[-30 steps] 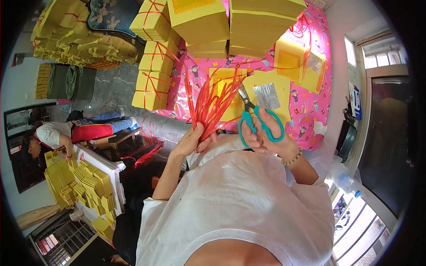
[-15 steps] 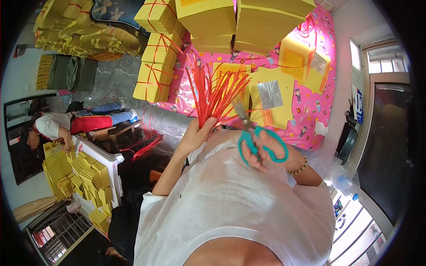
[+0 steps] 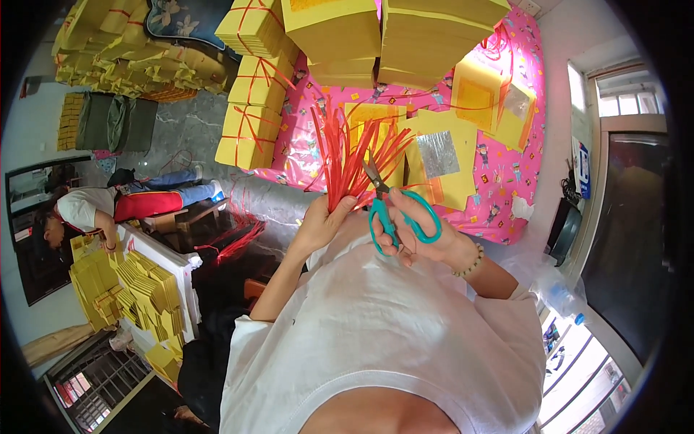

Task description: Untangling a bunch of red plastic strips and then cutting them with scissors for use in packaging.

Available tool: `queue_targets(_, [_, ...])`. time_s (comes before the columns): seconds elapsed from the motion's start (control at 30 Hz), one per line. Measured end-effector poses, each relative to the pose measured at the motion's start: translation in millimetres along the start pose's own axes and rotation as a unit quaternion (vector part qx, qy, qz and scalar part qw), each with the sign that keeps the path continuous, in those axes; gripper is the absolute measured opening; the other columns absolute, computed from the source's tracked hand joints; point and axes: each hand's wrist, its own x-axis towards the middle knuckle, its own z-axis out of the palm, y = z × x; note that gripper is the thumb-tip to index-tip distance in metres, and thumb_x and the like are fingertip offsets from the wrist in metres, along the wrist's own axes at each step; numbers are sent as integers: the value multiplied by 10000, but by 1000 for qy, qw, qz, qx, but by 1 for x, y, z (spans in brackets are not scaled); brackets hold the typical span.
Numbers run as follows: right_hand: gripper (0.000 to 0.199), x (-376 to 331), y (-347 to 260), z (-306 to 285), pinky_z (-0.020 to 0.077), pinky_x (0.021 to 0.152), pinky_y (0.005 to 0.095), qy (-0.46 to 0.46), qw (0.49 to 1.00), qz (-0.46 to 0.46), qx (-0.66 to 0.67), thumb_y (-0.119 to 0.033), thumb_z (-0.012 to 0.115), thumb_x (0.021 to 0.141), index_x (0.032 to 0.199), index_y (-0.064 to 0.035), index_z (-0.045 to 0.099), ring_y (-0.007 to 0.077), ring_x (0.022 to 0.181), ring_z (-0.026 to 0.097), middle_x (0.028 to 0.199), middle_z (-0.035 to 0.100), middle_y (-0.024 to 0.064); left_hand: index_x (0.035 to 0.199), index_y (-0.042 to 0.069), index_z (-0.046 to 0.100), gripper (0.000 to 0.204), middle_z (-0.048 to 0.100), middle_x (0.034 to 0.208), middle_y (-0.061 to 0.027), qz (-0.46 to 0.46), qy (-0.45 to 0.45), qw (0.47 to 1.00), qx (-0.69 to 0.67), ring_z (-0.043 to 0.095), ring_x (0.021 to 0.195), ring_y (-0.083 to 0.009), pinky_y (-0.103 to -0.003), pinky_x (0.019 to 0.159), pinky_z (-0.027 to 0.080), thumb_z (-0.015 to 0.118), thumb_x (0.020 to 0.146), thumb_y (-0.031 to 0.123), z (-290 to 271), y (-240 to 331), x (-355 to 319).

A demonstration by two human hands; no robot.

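Observation:
My left hand (image 3: 323, 223) grips a bunch of red plastic ribbon strips (image 3: 347, 163) at its lower end, thumb across the front. The loose strips fan upward and outward in front of my chest. In my right hand (image 3: 436, 242) is a pair of scissors (image 3: 379, 185) with teal handles, my fingers through the loops. Its blades point up and to the left, against the right side of the bunch. Whether any strip lies between the blades I cannot tell.
Ahead stands a table with a pink patterned cover (image 3: 499, 206), holding yellow paper sheets (image 3: 463, 170) and tall yellow paper stacks (image 3: 441, 50). Ribbon-tied yellow bundles (image 3: 249, 137) stand at its left. Further left, another person (image 3: 87, 210) works at a white table (image 3: 184, 278) with yellow paper.
My right hand has moved left with the scissors, bringing the blades closer to the ribbon bunch. My left hand keeps its hold, shifting only slightly.

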Motion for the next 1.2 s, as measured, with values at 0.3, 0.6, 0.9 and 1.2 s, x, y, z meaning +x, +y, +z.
queue_targets(0.3, [621,3,1,-1,416,444,248,-1,1000,1,17,-707,349,850,849,-110,523,96,608,510,712,500,-5,962,-8,635,335,632,758,-76,12,3,1000,29,540,687,-131,-296,641,441,496,959,296,0,-4,1])
queue_targets(0.6, [643,12,7,-7,363,365,220,6,998,-33,62,-723,356,841,842,-104,529,102,572,498,674,472,-14,956,-12,633,350,659,791,-149,37,28,993,111,614,698,-262,-355,651,455,537,932,325,3,-1,0])
queue_targets(0.9, [501,8,11,-3,296,319,209,13,991,-93,91,-563,384,934,772,-106,511,80,437,422,545,429,-8,935,-7,635,367,576,668,-90,10,22,995,92,529,606,-174,-327,585,420,518,945,341,-2,-7,0])
queue_targets(1.2, [483,8,11,-3,257,313,185,-9,993,-88,83,-529,375,952,739,-107,476,49,432,378,554,398,-25,843,-7,621,404,474,602,19,23,21,999,-9,409,553,-71,-251,485,326,480,966,351,1,-10,0])
